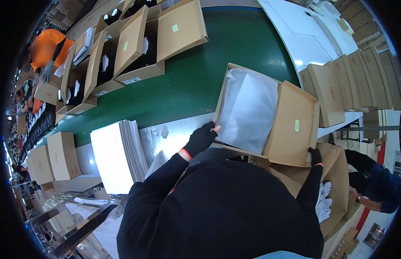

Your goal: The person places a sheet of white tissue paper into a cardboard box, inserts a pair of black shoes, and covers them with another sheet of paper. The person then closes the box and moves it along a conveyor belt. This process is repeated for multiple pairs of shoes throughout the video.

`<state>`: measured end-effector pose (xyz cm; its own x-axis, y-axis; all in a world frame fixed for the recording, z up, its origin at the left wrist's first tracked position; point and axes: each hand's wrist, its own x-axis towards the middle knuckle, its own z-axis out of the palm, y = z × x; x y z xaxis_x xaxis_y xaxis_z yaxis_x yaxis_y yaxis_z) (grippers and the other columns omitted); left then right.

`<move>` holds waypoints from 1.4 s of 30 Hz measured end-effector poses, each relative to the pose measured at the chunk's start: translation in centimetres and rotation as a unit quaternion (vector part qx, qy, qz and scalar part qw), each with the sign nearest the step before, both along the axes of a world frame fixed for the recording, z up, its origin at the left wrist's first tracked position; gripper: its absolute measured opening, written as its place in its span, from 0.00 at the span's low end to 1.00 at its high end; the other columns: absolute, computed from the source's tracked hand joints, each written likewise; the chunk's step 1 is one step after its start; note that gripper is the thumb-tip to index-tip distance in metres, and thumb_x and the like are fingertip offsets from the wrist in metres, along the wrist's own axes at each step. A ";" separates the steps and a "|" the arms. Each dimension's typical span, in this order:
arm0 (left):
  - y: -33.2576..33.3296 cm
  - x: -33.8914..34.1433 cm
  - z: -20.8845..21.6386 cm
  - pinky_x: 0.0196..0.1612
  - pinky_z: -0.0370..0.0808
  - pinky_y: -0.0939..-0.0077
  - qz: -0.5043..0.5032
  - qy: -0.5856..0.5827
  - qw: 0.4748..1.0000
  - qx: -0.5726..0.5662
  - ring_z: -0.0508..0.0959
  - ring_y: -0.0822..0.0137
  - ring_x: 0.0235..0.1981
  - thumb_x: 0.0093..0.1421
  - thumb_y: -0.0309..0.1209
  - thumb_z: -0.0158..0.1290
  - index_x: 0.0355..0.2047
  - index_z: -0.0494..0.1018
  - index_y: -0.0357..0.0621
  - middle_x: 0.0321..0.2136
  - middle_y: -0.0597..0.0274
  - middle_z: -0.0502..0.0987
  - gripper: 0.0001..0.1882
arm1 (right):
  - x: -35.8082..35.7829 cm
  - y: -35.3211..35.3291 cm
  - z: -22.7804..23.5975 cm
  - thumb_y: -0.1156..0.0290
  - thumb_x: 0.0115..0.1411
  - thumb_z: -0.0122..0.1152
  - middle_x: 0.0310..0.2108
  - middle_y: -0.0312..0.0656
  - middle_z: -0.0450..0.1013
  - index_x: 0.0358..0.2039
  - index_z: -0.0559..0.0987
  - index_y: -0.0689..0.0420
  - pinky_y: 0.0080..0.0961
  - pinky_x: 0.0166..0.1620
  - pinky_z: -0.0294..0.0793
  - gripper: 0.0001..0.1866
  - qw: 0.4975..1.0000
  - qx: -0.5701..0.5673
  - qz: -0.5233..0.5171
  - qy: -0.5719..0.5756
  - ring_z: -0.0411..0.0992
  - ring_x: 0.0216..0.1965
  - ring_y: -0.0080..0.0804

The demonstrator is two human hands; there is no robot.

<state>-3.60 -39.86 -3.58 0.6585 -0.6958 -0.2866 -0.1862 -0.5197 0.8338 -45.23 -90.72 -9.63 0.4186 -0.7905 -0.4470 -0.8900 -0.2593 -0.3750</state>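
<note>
An open brown cardboard shoebox (218, 97) lies tilted before me, partly over the green belt. White tissue paper (248, 110) fills its base and hides whatever may lie beneath. The hinged lid (291, 121) is folded out to the right, with a small pale-green sticker inside. My left hand (202, 140), in a black fingerless glove, grips the near left corner of the base, thumb on the rim. At the lid's near right corner, my right hand (315, 156), also black-gloved, closes on the edge.
Open boxes (135, 47) with black contents line the green conveyor belt (179, 77). A stack of white sheets (114, 155) stands left. Closed boxes (330, 93) stand on the white table at right. A large carton (336, 190) and a co-worker's arm (369, 203) are close at right.
</note>
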 end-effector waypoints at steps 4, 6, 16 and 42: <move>1.5 1.7 0.3 0.34 0.76 0.76 -0.054 0.357 0.932 -0.031 0.78 0.67 0.39 0.61 0.68 0.31 0.58 0.65 0.39 0.49 0.55 0.74 0.45 | -2.7 -2.4 8.6 0.64 0.57 0.56 0.29 0.42 0.76 0.46 0.76 0.60 0.31 0.32 0.73 0.18 0.984 -0.127 0.029 -0.123 0.74 0.30 0.33; 1.9 4.0 -0.6 0.35 0.75 0.77 -0.006 0.386 0.920 -0.065 0.78 0.69 0.37 0.58 0.71 0.31 0.61 0.61 0.40 0.47 0.56 0.74 0.49 | 4.4 2.7 18.1 0.69 0.59 0.54 0.26 0.40 0.73 0.45 0.76 0.58 0.28 0.30 0.72 0.14 0.978 -0.073 -0.041 -0.193 0.72 0.27 0.26; -1.4 2.3 -4.6 0.53 0.70 0.60 -0.095 -0.096 0.991 0.002 0.71 0.45 0.53 0.52 0.34 0.54 0.64 0.52 0.37 0.56 0.39 0.65 0.40 | 3.8 4.4 1.7 0.49 0.50 0.63 0.48 0.61 0.71 0.61 0.60 0.63 0.46 0.50 0.70 0.44 0.983 -0.170 0.028 0.058 0.71 0.47 0.59; 2.0 1.7 -2.0 0.44 0.75 0.67 0.093 0.473 0.856 -0.187 0.71 0.64 0.47 0.52 0.76 0.34 0.67 0.47 0.42 0.59 0.52 0.60 0.56 | 25.5 31.3 21.1 0.49 0.58 0.60 0.69 0.48 0.46 0.65 0.57 0.54 0.38 0.66 0.47 0.41 0.875 0.216 0.367 -0.231 0.45 0.69 0.37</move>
<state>-1.93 -37.88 -5.53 0.3644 -0.7640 -0.5325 0.7211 -0.1303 0.6805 -19.74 -59.42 11.50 0.9574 -0.0321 -0.2869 -0.2710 -0.4428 -0.8547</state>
